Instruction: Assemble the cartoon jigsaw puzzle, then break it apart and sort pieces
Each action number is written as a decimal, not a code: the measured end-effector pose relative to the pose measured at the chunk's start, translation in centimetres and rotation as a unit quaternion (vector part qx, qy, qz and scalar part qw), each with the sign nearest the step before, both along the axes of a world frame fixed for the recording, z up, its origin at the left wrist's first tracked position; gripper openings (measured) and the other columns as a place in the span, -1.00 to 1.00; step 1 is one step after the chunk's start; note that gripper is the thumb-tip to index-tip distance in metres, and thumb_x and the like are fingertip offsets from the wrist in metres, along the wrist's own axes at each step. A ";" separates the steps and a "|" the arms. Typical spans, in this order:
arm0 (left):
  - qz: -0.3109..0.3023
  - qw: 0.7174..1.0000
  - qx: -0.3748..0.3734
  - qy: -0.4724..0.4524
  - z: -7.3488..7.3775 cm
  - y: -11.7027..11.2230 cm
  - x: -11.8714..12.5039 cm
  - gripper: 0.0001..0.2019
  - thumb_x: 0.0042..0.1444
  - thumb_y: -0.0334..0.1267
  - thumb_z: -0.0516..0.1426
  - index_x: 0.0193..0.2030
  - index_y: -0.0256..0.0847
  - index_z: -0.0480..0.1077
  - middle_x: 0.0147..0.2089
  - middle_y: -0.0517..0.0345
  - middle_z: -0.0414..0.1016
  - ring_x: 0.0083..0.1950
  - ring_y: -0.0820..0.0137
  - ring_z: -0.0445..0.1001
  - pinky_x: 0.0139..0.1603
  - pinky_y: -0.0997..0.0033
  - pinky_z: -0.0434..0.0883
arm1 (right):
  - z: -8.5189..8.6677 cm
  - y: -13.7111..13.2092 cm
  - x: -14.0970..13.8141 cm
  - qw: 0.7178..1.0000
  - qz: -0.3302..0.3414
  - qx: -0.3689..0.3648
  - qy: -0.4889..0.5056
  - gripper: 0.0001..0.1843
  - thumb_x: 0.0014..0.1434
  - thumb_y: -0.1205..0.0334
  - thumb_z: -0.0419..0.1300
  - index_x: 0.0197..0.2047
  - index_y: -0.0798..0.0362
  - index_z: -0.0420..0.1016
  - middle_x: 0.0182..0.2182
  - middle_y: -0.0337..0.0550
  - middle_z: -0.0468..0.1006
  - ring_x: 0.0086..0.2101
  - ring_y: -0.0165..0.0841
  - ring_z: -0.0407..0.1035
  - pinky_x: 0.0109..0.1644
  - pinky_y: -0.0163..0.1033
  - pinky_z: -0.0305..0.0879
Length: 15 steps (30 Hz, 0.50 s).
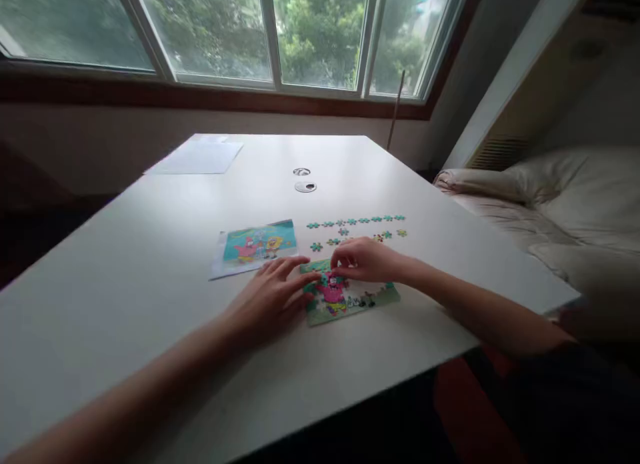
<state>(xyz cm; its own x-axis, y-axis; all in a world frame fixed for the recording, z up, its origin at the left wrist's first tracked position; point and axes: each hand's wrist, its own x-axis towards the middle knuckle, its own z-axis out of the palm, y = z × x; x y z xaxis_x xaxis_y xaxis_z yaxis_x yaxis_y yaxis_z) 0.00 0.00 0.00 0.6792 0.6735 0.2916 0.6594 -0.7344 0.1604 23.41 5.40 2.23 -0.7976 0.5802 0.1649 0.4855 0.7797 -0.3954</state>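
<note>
A partly assembled jigsaw puzzle (330,297) lies near the front of the white table, showing a pink cartoon figure on a green-blue ground. My left hand (273,291) rests at its left edge, fingers spread, with fingertips touching the puzzle. Over the upper middle of the puzzle, my right hand (365,259) has its thumb and fingers pinched together on a puzzle piece that the fingers mostly hide. Beyond the puzzle, several loose puzzle pieces (352,221) lie in rows. To the left is a reference picture (260,244) with pink and yellow cartoon figures on blue.
The white table (150,277) has two round cable-hole covers (305,187) in its middle and papers (197,156) at the far left corner. A light leather sofa (565,204) stands on the right. Windows (320,37) line the wall behind, with a thin stick (397,111) leaning there.
</note>
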 end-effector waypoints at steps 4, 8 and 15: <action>-0.001 1.000 0.006 -0.003 0.3 0.0 0.1 -0.70 0.20 -0.24 -0.05 0.06 -0.04 0.28 0.13 -0.01 0.20 0.10 0.17 0.20 0.04 0.06 0.22 | 0.0 0.3 0.0 1.000 -0.017 0.009 0.008 -0.86 0.10 0.24 0.11 -0.33 0.10 0.45 -0.53 -0.25 0.39 -0.50 -0.52 0.21 -0.37 -0.39 0.06; -0.004 1.000 0.005 0.001 0.5 -0.1 0.1 -0.70 0.20 -0.23 -0.04 0.06 -0.01 0.28 0.12 0.01 0.21 0.09 0.18 0.21 0.04 0.06 0.21 | 0.0 0.0 -0.3 0.999 -0.034 0.000 0.014 -0.82 0.08 0.16 0.14 -0.33 0.09 0.45 -0.54 -0.26 0.40 -0.49 -0.52 0.21 -0.39 -0.40 0.05; -0.004 1.000 -0.003 0.004 0.4 -0.1 0.0 -0.69 0.20 -0.23 -0.04 0.07 -0.02 0.27 0.12 -0.01 0.20 0.09 0.17 0.21 0.04 0.04 0.21 | 0.1 -0.3 -0.7 0.999 -0.044 -0.010 0.012 -0.81 0.06 0.14 0.16 -0.35 0.09 0.46 -0.54 -0.25 0.41 -0.51 -0.52 0.21 -0.41 -0.40 0.04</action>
<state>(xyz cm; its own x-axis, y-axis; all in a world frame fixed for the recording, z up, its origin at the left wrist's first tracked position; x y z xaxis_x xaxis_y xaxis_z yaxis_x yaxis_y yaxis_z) 0.04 -0.08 0.42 0.6864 0.6703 0.2820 0.6555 -0.7382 0.1591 22.74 5.11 2.30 -0.7390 0.6514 0.1721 0.5418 0.7264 -0.4228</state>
